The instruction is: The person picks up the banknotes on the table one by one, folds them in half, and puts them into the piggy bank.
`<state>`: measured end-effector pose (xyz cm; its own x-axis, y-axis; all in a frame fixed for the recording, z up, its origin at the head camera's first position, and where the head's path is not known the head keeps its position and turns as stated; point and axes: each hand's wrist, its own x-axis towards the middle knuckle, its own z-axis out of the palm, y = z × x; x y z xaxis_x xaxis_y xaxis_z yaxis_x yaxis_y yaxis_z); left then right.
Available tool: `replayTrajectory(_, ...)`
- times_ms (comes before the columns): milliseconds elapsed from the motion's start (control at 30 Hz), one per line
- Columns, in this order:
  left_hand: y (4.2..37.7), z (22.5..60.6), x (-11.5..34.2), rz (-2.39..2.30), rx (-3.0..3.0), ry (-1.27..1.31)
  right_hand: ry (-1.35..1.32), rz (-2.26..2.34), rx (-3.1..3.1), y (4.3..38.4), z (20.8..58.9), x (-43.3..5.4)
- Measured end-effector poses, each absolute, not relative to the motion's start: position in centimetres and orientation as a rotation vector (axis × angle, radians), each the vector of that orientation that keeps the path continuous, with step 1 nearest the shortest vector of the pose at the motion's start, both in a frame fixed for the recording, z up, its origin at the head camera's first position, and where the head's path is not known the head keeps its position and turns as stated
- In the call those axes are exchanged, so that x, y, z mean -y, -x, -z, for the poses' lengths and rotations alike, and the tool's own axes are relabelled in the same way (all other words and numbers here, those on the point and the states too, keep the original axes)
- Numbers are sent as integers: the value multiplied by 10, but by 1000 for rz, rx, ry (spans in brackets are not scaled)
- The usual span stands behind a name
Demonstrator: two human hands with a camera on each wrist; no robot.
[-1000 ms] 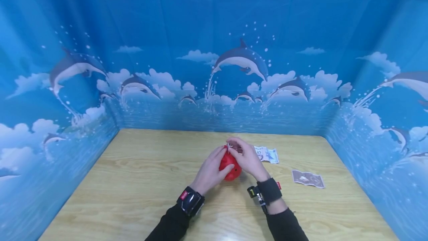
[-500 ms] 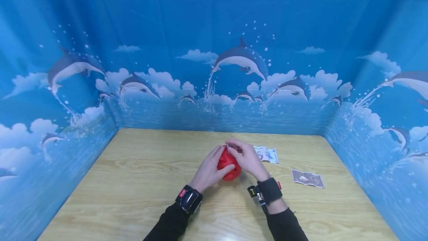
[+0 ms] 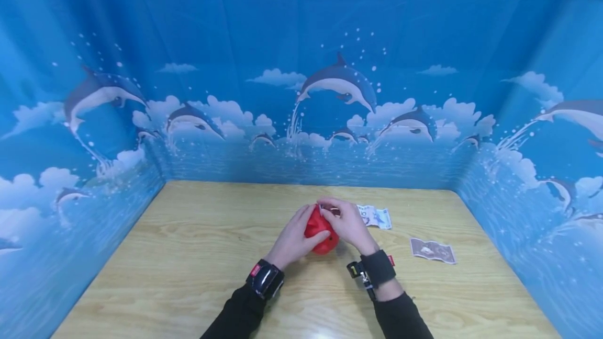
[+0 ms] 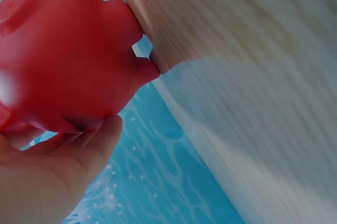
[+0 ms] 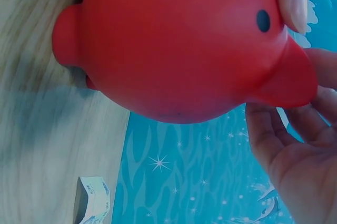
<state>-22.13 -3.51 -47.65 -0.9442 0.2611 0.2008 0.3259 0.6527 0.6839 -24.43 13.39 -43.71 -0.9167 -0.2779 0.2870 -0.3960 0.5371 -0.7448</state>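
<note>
A red piggy bank (image 3: 317, 232) stands on the table, its black eye visible in the right wrist view. My left hand (image 3: 293, 237) grips it from the left, thumb on the near side and fingers over the far side; the left wrist view shows the pig's round body (image 4: 63, 50). At the top of the pig, my right hand (image 3: 347, 224) has thumb and fingers together on a thin pale slip (image 3: 321, 206), seemingly a folded banknote, mostly hidden by the fingers. In the right wrist view the right hand's fingers (image 5: 263, 134) curl beside the pig's ear (image 5: 295, 79).
A blue-white banknote (image 3: 377, 217) lies on the wooden table (image 3: 202, 255) just beyond the right hand. Farther right lies a brownish banknote (image 3: 433, 251). Blue dolphin-printed curtains (image 3: 226, 93) surround the table's back and sides.
The pale slip at the right fingertips shows less than before. Both hands and the piggy bank have shifted very slightly left in the view.
</note>
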Motion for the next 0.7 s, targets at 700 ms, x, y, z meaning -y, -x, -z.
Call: replayTrajectory(700, 222, 477, 36, 1171, 2768, 517, -567, -1260, 2639, 245, 439, -133)
